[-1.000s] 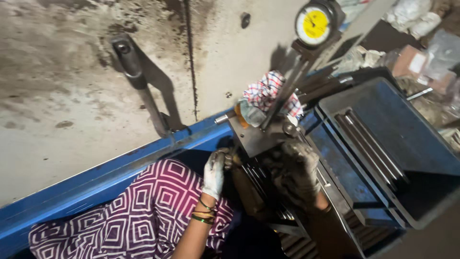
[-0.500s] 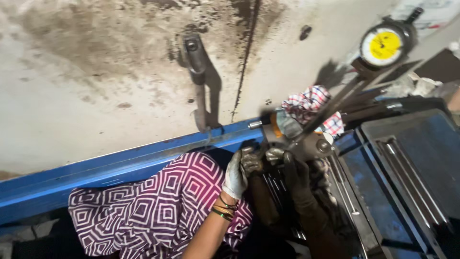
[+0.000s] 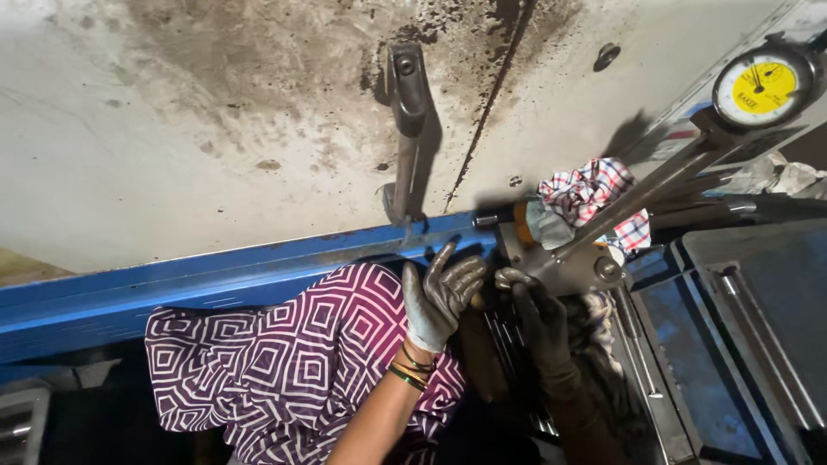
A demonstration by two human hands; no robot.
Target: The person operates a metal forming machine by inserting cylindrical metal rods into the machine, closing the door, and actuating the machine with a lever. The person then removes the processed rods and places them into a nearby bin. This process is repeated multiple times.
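**Gloved hands at a metal fixture beside a blue rail**

The left hand (image 3: 441, 297), in a soiled grey glove, is held with fingers spread and loosely curled, gripping nothing; its fingertips rest near the small grey metal fixture block (image 3: 564, 263), apparently to steady the work. The right hand (image 3: 538, 314), in a darker greasy glove, is curled up against the underside of the same block; whether anything is pinched there cannot be told. The block is seated at the end of the long blue painted steel rail (image 3: 215, 280), just below the stained pale concrete surface (image 3: 172, 129).

A slanted steel rod (image 3: 655, 185) runs from the block up to a round dial gauge with yellow face (image 3: 758, 86), top right, set clear for reading. A red-and-blue checked rag (image 3: 594, 194) is bunched behind the rod, near for wiping. A dark metal lever (image 3: 407, 129) lies on the concrete. A magenta-and-white patterned garment (image 3: 293, 370) covers the lap.
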